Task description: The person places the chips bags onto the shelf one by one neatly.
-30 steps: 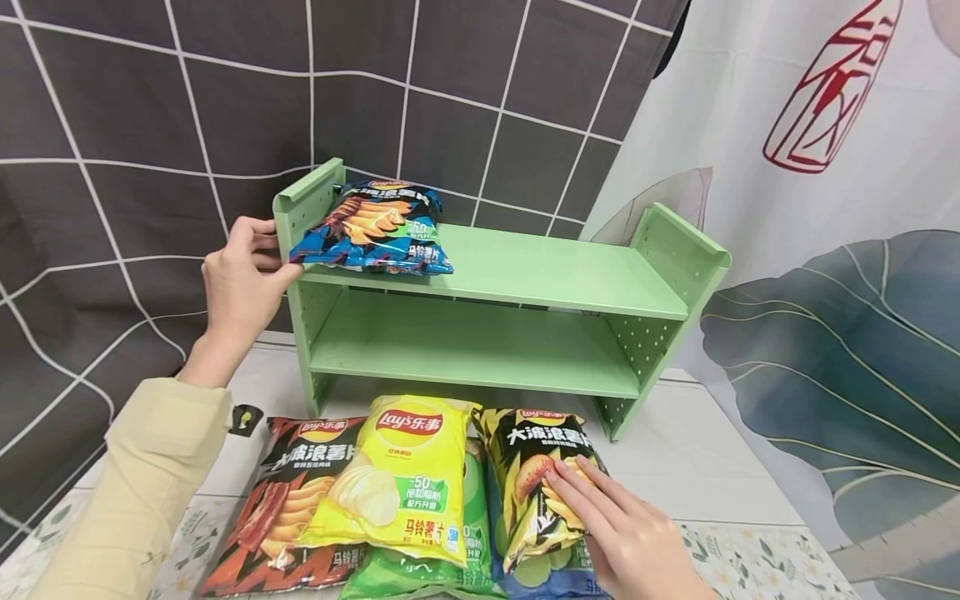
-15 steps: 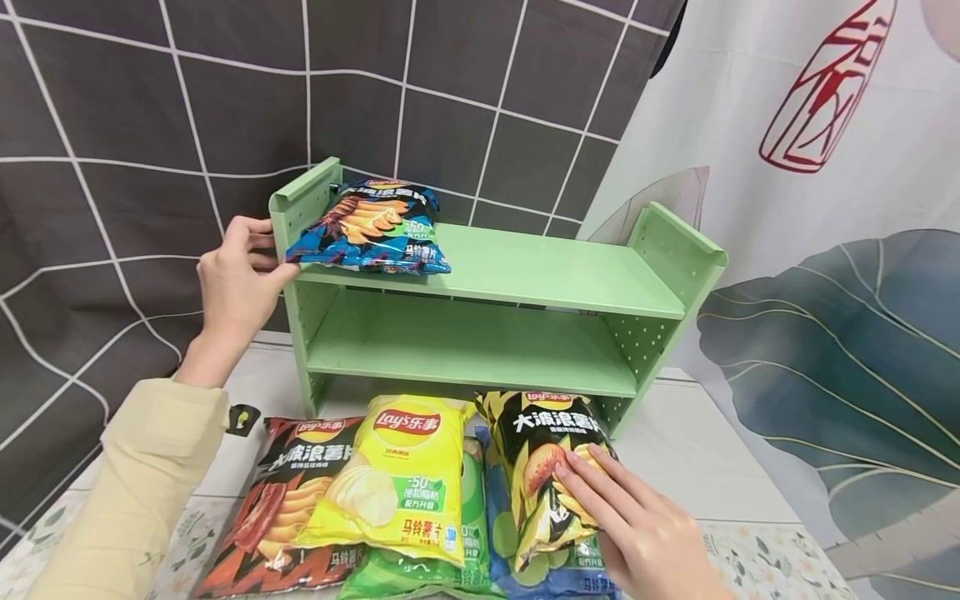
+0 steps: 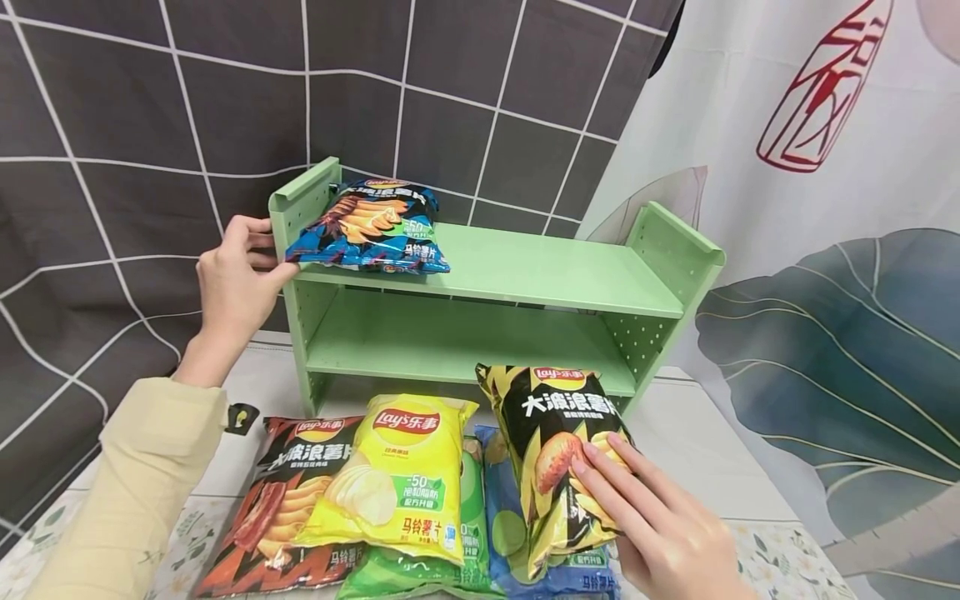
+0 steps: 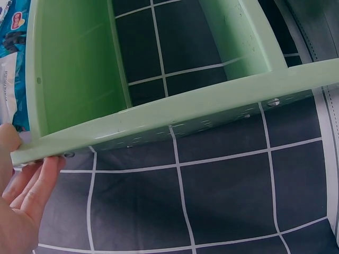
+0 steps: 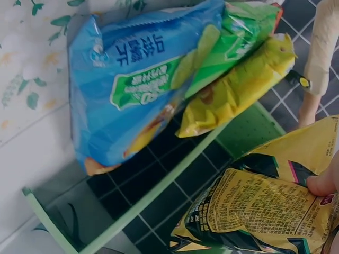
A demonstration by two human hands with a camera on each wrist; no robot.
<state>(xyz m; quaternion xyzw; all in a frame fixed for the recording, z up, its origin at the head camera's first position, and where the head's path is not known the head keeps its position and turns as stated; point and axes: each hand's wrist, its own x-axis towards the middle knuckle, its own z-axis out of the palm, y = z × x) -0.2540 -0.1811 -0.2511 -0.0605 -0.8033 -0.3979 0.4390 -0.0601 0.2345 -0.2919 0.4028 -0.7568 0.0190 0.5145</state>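
My left hand grips the left side panel of a green two-tier shelf, thumb at the front and fingers behind, as the left wrist view also shows. Beside that thumb, a blue-and-black bag of chips lies on the top tier. My right hand holds a black-and-gold bag of chips, fingers over its printed front. In the right wrist view the thumb presses on the bag's back. This bag is lifted in front of the lower tier and overlaps a blue bag of chips in the head view.
A yellow bag of chips lies over parts of a red bag and a green bag on the table, in front of the shelf. Dark gridded cloth hangs behind, with a white patterned curtain at the right.
My right hand has raised the black-and-gold bag up and to the right off the blue bag, uncovering more of it. The left hand keeps its grip on the shelf.
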